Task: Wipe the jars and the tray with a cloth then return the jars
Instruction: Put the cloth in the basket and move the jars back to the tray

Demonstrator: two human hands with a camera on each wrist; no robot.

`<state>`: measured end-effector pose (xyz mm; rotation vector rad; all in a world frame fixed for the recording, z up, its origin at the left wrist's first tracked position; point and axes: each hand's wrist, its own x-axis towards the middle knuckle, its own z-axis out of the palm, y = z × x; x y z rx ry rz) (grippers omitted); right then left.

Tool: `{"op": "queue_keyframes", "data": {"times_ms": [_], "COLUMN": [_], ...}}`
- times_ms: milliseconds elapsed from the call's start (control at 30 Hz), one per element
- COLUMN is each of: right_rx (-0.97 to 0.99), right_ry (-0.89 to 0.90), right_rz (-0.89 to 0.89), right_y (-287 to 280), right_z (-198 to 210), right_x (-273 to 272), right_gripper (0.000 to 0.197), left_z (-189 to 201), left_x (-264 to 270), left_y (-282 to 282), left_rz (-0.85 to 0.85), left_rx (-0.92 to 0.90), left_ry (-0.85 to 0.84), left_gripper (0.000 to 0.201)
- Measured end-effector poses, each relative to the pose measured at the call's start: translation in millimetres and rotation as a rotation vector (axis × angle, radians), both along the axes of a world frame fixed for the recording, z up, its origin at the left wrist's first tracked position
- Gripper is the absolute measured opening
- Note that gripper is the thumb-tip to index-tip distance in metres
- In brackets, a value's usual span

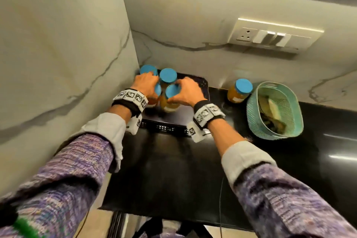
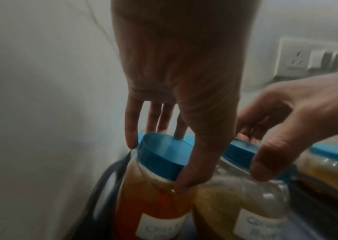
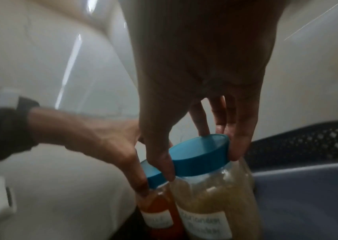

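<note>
Jar lids [image 2: 159, 155] [image 3: 200, 154] sit gripped by each hand's curled fingers [image 2: 192, 175] [image 3: 238, 146].

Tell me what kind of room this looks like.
Most likely a home kitchen: labelled spice jars on a tray, a black countertop against marble-look walls, and a wall socket panel.

Both jar labels [image 2: 159, 227] blur past reading and run off the six o'clock edge; the basket's [image 1: 253, 110] contents are indistinct.
</note>
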<state>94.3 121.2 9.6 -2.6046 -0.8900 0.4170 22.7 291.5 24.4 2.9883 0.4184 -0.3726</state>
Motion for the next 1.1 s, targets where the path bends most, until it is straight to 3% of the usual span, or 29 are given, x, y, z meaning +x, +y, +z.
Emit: {"op": "queue_keyframes", "data": {"times_ms": [100,333,533,600,700,800,867,967,1100], "right_rx": [-0.02,-0.032,0.092,0.175,0.283,0.256,0.147,-0.102,-0.269], "right_ry": [-0.011,-0.048,0.002,0.0,-0.053,-0.143,-0.187,-0.188,-0.161], "right_rz": [0.002,-0.065,-0.103,-0.168,-0.375,-0.615,-0.648,-0.445,-0.26], "right_y": [39,57,34,8,-57,-126,-161,-186,-194], "right_z": [-24,-49,-40,-36,-27,-16,-15,-23,-33], "right_x": [-6,-5,-13,-10,10,46,75,109,132], "right_gripper": [0.065,0.073,0.086,0.072,0.044,0.034,0.044,0.063,0.083], "left_z": [-15,-27,-30,-28,-26,-42,-51,-68,-91], "left_x": [0,6,2,-2,-7,-15,-17,-15,-11], "left_y": [14,27,18,6,-27,-72,-107,-139,-150], "left_rz": [0.022,0.048,0.062,0.061,-0.001,-0.113,-0.192,-0.24,-0.129], "left_rx": [0.045,0.067,0.111,0.091,-0.038,-0.249,-0.359,-0.303,-0.257], "left_ry": [0.007,0.042,0.073,-0.009,-0.254,-0.457,-0.33,-0.053,0.008], "left_gripper": [0.044,0.048,0.074,0.074,0.055,0.041,0.043,0.041,0.026]}}
